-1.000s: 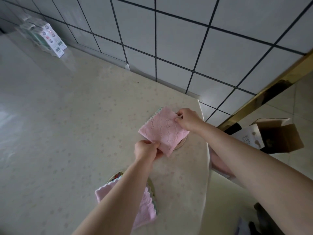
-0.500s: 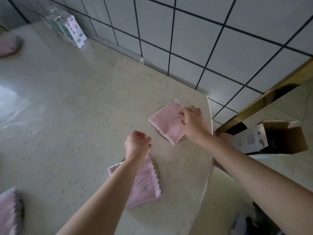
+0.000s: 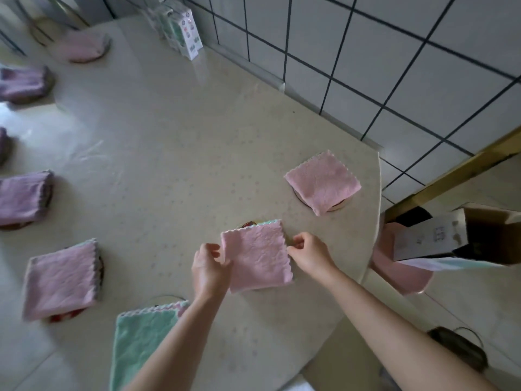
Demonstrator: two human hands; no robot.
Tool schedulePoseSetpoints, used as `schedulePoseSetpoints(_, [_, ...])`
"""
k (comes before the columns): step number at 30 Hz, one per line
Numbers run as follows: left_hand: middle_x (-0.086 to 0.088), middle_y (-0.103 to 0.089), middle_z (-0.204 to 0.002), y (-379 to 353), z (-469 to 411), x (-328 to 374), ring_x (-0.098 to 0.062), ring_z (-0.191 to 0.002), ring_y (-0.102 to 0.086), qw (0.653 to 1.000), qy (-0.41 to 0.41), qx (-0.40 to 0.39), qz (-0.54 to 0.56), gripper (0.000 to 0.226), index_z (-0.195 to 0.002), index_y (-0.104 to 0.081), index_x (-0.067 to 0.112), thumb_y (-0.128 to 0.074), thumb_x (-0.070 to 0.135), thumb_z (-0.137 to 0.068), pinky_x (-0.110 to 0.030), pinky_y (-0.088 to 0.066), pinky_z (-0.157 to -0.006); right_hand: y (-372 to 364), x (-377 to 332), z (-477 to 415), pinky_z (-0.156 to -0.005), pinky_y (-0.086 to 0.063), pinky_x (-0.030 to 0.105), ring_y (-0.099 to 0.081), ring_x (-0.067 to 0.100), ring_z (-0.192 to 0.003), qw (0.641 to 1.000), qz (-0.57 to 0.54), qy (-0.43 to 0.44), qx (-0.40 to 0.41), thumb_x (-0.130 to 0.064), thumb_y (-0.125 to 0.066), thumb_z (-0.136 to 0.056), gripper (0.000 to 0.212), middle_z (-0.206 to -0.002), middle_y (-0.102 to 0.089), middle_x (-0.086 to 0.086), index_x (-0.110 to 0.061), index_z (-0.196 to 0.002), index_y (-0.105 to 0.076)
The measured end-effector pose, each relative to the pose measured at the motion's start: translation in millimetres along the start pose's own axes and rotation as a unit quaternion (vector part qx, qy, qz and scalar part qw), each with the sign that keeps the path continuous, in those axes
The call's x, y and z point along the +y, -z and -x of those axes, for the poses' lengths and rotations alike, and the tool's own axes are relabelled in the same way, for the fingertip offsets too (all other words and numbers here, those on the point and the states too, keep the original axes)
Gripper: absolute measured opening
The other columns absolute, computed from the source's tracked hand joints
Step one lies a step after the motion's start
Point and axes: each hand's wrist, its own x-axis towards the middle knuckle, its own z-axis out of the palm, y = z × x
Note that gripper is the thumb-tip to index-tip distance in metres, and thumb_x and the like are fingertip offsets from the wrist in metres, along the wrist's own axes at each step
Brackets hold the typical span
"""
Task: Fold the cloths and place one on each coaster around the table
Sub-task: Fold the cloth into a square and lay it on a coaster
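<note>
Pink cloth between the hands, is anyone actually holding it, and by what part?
Yes. The left hand pinches the pink cloth at its left edge, and the right hand pinches its right edge.

A pale speckled table (image 3: 169, 153) carries folded cloths (image 3: 322, 180) on coasters (image 3: 339, 206) and a carton pack (image 3: 183, 29).

Pink cloths (image 3: 256, 255) are lying on a cream speckled table (image 3: 169, 153), beside a mint-green cloth (image 3: 138, 342) and white, dark-grouted tiles (image 3: 394, 52).
</note>
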Motion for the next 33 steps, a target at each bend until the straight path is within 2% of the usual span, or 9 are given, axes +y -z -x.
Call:
schedulePoseSetpoints(5, [-0.002,-0.068,-0.088,-9.0,18.9,-15.0,-0.02,-0.084,-0.063,0.992,0.101,-0.047,0.052,0.016,-0.096,-0.062,0.016,-0.063,0.019,-0.08,-0.031,-0.051,-0.074,-2.6,-8.0,-1.7,-0.078,-0.043,0.029,-0.059,0.028,-0.103,0.999,0.034,-0.02,-0.001,-0.027,-0.06,-0.084,0.025,-0.104,-0.068,0.009,-0.009,-0.101,-0.063])
schedulePoseSetpoints(9, [-0.002,-0.066,-0.085,-13.2,29.4,-20.2,-0.019,-0.08,-0.061,0.989,0.122,-0.048,0.068,0.01,-0.091,-0.062,0.015,-0.062,0.019,-0.082,-0.028,-0.047,-0.067,-5.3,-12.5,-4.8,-0.074,-0.042,0.029,-0.06,0.029,-0.099,0.997,0.077,-0.014,-0.015,-0.036,-0.058,-0.085,0.028,-0.1,-0.068,0.01,-0.01,-0.096,-0.062])
schedulePoseSetpoints(12, [-0.003,-0.068,-0.086,-14.0,29.7,-22.3,-0.02,-0.08,-0.062,0.986,0.137,-0.049,0.086,0.014,-0.092,-0.064,0.014,-0.065,0.021,-0.079,-0.028,-0.047,-0.065,-6.9,-16.2,-6.1,-0.07,-0.039,0.029,-0.058,0.027,-0.089,0.996,0.077,0.003,-0.036,-0.035,-0.059,-0.085,0.025,-0.09,-0.066,0.009,-0.01,-0.086,-0.06])
schedulePoseSetpoints(14, [-0.003,-0.069,-0.087,-12.7,28.8,-22.9,-0.019,-0.079,-0.062,0.982,0.149,-0.054,0.104,0.017,-0.093,-0.065,0.014,-0.067,0.021,-0.078,-0.026,-0.043,-0.059,-7.2,-19.3,-6.0,-0.067,-0.036,0.027,-0.054,0.023,-0.082,0.995,0.072,0.022,-0.06,-0.03,-0.061,-0.085,0.019,-0.083,-0.061,0.005,-0.013,-0.078,-0.054])
schedulePoseSetpoints(16, [-0.004,-0.069,-0.086,-11.1,28.3,-23.6,-0.018,-0.074,-0.061,0.978,0.155,-0.058,0.129,0.018,-0.093,-0.065,0.013,-0.069,0.02,-0.076,-0.025,-0.041,-0.055,-7.4,-20.6,-8.1,-0.069,-0.039,0.028,-0.056,0.022,-0.084,0.995,0.047,0.054,-0.068,-0.021,-0.06,-0.085,0.008,-0.086,-0.062,0.003,-0.014,-0.084,-0.058])
schedulePoseSetpoints(19, [-0.004,-0.069,-0.083,-12.3,30.6,-23.8,-0.018,-0.069,-0.06,0.97,0.155,-0.081,0.168,0.018,-0.09,-0.065,0.013,-0.07,0.018,-0.074,-0.025,-0.044,-0.06,-3.3,-24.0,-11.7,-0.078,-0.045,0.03,-0.06,0.024,-0.09,0.994,0.012,0.091,-0.062,-0.013,-0.06,-0.084,0.016,-0.092,-0.066,0.003,-0.013,-0.1,-0.063])
schedulePoseSetpoints(24, [-0.006,-0.064,-0.072,-23.8,41.8,-25.4,-0.02,-0.063,-0.055,0.96,0.182,-0.116,0.178,0.016,-0.083,-0.066,0.008,-0.069,0.015,-0.069,-0.029,-0.044,-0.061,1.5,-21.5,-17.6,-0.078,-0.042,0.024,-0.06,0.02,-0.096,0.996,0.039,0.056,-0.05,-0.016,-0.062,-0.083,0.025,-0.097,-0.065,0.001,-0.012,-0.107,-0.062])
schedulePoseSetpoints(28, [-0.004,-0.057,-0.059,-23.3,44.2,-25.6,-0.02,-0.058,-0.048,0.958,0.19,-0.125,0.175,0.009,-0.071,-0.063,0.008,-0.066,0.017,-0.072,-0.027,-0.039,-0.059,2.9,-13.4,-19.0,-0.08,-0.043,0.026,-0.062,0.022,-0.096,0.996,0.062,0.042,-0.04,-0.018,-0.065,-0.082,0.024,-0.1,-0.069,0.005,-0.011,-0.105,-0.063])
schedulePoseSetpoints(33, [-0.006,-0.054,-0.061,-19.7,42.9,-26.4,-0.019,-0.059,-0.046,0.954,0.192,-0.132,0.189,0.018,-0.069,-0.054,0.012,-0.062,0.027,-0.06,-0.031,-0.041,-0.059,3.2,-11.3,-15.3,-0.08,-0.042,0.026,-0.061,0.025,-0.1,0.995,0.086,0.037,-0.037,-0.02,-0.064,-0.083,0.022,-0.102,-0.069,0.008,-0.01,-0.103,-0.063])
